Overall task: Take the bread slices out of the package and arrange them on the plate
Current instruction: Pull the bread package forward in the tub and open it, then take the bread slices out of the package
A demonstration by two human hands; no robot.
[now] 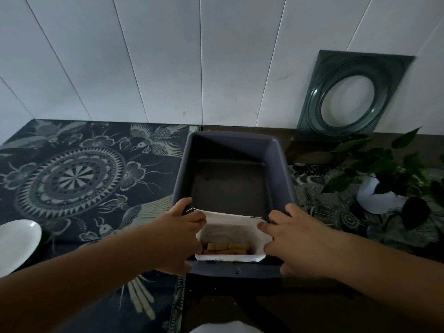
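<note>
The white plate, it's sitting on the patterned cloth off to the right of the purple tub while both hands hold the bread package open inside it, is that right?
Not quite. The head view shows the white plate on the patterned cloth to the left of the purple tub, not the right. The rest holds: the left hand and right hand hold the bread package open inside the tub.

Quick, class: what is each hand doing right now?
Left hand: fingers closed on the left edge of the white package.
Right hand: fingers closed on the package's right edge.
</note>
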